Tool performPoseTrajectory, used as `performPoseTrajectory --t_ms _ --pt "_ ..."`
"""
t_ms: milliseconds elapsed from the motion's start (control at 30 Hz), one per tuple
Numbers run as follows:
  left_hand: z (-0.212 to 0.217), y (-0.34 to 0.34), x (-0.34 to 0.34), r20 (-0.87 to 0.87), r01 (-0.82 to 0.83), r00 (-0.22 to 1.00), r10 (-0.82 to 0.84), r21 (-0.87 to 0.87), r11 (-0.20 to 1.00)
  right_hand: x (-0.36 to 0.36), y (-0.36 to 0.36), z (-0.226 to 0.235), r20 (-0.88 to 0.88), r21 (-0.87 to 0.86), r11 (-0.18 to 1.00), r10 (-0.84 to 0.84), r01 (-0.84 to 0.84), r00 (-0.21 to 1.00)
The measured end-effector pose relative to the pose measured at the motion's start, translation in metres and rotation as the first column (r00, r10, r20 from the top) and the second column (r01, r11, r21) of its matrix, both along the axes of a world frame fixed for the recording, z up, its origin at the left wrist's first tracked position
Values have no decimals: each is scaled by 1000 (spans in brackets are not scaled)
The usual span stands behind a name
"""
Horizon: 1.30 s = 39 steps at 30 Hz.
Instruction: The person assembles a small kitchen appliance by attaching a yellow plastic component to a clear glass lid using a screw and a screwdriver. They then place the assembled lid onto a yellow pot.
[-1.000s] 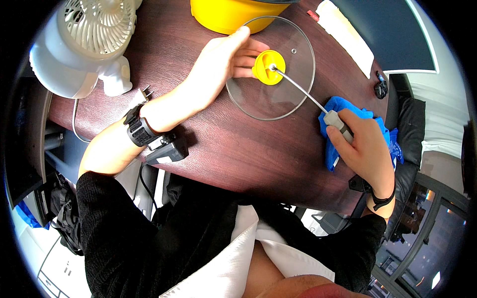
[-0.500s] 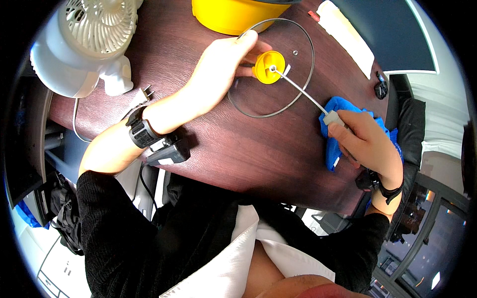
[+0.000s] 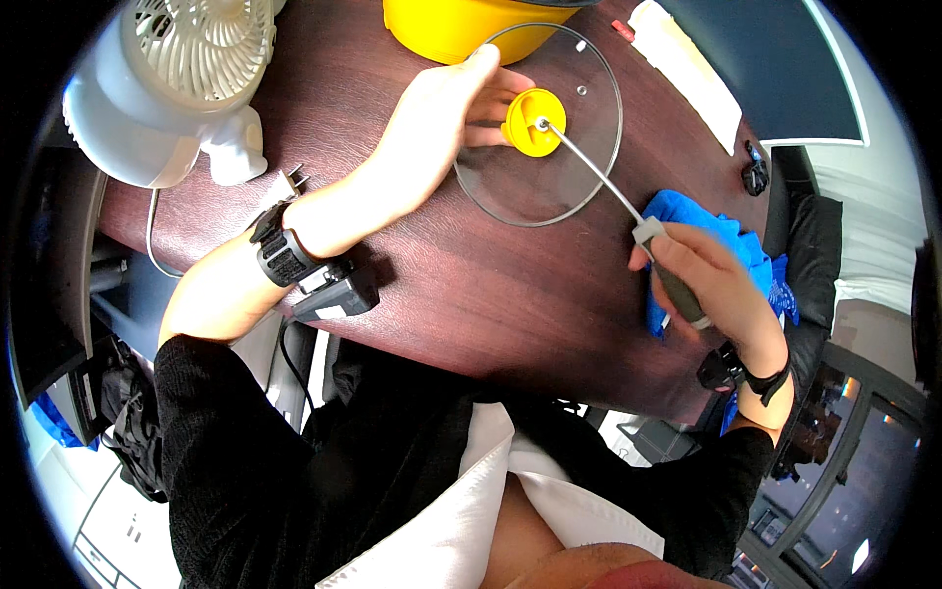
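Observation:
A round clear glass lid [image 3: 579, 191] with a thin rim is held tilted above the table by my left hand [image 3: 427, 133]. My left thumb lies over the rim, and the fingers reach behind the glass to a round yellow knob [image 3: 520, 142]. My right hand [image 3: 726, 285] is closed round the grey handle of a screwdriver [image 3: 594, 172]. The screwdriver's long metal shaft runs up and left, its tip at the screw in the middle of the knob. How far the tip is seated in the screw I cannot tell.
Beyond the lid stands a yellow pot [image 3: 417, 37] with a dark rim. A white fan [image 3: 128, 128] and a plug [image 3: 280, 188] are at the left. A blue cloth [image 3: 697, 216] lies beside my right hand. Farther right are a cream packet [image 3: 687, 74] and a small black item [image 3: 754, 177].
The lid and knob have moved slightly away from me and tilted, so the glass shows rounder. My right fingers have shifted on the screwdriver, showing more of its handle.

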<state>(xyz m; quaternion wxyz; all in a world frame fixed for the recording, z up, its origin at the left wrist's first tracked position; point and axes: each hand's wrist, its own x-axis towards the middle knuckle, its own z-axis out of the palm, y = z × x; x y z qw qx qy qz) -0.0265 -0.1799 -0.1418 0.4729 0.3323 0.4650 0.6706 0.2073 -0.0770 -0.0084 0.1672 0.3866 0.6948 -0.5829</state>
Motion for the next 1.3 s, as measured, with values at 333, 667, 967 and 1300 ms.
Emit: performPoseTrajectory --t_ms 333,667,967,1300 --pt "-1 2 -2 186 41 982 -40 -5 999 -7 -2 24 166 691 630 338 -354 926" --pt "-3 1 -3 169 68 983 -72 32 997 -13 -1 19 169 631 677 355 -377 920" --pt "-1 -3 0 39 8 999 -10 58 998 -16 12 18 164 44 997 56 -64 985" --pt "-1 -2 3 -26 -100 994 103 110 989 -1 -21 -21 -28 -744 627 -374 230 927"
